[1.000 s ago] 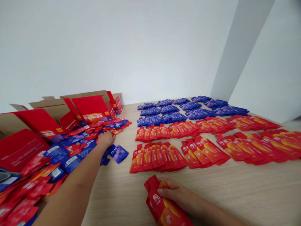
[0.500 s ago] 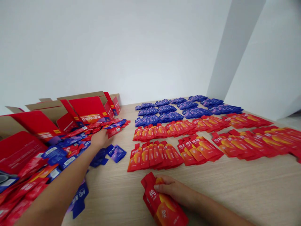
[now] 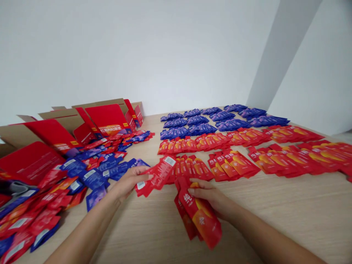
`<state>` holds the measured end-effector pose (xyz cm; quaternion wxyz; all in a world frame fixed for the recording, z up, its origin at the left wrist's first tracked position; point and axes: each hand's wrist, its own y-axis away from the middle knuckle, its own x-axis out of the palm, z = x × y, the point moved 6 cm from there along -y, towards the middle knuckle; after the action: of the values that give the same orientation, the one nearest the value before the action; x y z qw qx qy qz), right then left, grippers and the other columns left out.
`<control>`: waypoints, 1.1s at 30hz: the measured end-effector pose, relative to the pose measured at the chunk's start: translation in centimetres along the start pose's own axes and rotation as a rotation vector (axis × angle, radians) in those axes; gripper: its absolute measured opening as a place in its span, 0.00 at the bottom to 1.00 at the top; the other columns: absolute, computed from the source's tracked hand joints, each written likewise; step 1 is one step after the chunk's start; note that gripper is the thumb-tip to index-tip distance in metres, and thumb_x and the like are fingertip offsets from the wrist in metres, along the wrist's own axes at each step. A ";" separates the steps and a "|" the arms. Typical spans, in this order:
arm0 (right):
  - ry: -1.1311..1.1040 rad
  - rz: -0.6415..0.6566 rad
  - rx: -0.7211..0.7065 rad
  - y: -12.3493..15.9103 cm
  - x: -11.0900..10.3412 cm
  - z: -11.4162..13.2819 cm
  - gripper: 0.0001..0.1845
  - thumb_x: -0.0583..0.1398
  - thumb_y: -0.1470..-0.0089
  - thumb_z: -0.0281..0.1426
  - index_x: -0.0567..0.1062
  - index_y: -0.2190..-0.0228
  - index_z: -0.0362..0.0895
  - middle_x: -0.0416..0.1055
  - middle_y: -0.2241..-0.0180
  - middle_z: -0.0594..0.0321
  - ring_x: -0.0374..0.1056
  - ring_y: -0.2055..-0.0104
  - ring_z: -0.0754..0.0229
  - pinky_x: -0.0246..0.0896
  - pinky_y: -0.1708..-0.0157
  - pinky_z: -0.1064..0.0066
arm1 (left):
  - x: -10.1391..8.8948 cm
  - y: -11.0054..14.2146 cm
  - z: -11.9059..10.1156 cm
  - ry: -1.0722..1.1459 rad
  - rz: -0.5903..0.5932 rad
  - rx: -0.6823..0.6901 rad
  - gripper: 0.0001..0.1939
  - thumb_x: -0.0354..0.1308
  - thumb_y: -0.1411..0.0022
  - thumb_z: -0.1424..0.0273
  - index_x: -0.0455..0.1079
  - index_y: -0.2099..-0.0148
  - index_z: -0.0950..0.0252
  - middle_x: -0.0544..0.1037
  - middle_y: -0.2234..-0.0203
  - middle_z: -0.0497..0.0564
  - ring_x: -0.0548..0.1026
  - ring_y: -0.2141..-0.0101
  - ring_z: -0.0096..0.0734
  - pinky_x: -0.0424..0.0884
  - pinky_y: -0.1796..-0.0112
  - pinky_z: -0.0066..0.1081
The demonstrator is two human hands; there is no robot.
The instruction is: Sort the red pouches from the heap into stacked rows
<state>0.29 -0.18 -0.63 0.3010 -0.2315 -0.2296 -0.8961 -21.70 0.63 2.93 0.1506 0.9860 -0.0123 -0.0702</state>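
Observation:
My left hand (image 3: 133, 182) pinches red sachets (image 3: 159, 173), back side up with white barcode labels showing; they seem to be more than one. Close by on the right, my right hand (image 3: 207, 196) grips a small bunch of red and orange sachets (image 3: 202, 214), printed fronts up, thumb on top. The two bunches are apart, both held above the wooden table (image 3: 129, 227). Behind them lies a fanned row of red sachets (image 3: 189, 167), partly covered by the ones in my left hand. A loose pile of blue sachets (image 3: 95, 178) lies left of my left hand.
Open red cartons (image 3: 107, 119) stand along the back left, with mixed red and blue sachets heaped before them. Fanned groups of blue sachets (image 3: 203, 128) lie at the back right. Further red groups (image 3: 291, 161) spread to the right. A white wall (image 3: 176, 55) rises behind.
My left hand has come from the heap at the left toward the middle, now carrying red sachets. My right hand has lifted its bunch slightly, and the sachets in it have spread.

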 end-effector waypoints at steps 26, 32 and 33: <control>-0.085 -0.185 -0.082 -0.4 -2.8 2.8 0.08 0.66 0.60 0.30 0.74 0.73 0.42 0.74 0.79 0.66 0.69 0.78 0.64 0.64 0.74 0.72 | 9.8 5.3 3.2 -1.217 0.223 0.460 0.30 0.52 0.48 0.74 0.62 0.41 0.63 0.66 0.44 0.59 0.62 0.45 0.46 0.59 0.44 0.46; -0.081 -0.170 -0.091 -0.3 -2.8 2.9 0.09 0.66 0.60 0.31 0.74 0.73 0.42 0.74 0.78 0.65 0.70 0.77 0.62 0.64 0.73 0.71 | 8.0 3.2 0.4 -0.913 0.108 0.530 0.16 0.47 0.43 0.75 0.72 0.56 0.61 0.78 0.63 0.52 0.74 0.62 0.33 0.69 0.60 0.31; -0.076 -0.168 -0.095 -0.3 -2.8 2.9 0.09 0.66 0.61 0.32 0.74 0.74 0.42 0.74 0.78 0.65 0.70 0.77 0.62 0.64 0.73 0.71 | 7.4 2.7 -0.1 -0.821 0.069 0.502 0.12 0.49 0.42 0.72 0.72 0.60 0.62 0.79 0.66 0.51 0.74 0.65 0.32 0.69 0.64 0.29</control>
<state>2.85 2.87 0.07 0.2048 -0.2593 -0.2166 -0.9186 -14.33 -2.24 2.87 -0.1073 0.8817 -0.1200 -0.4435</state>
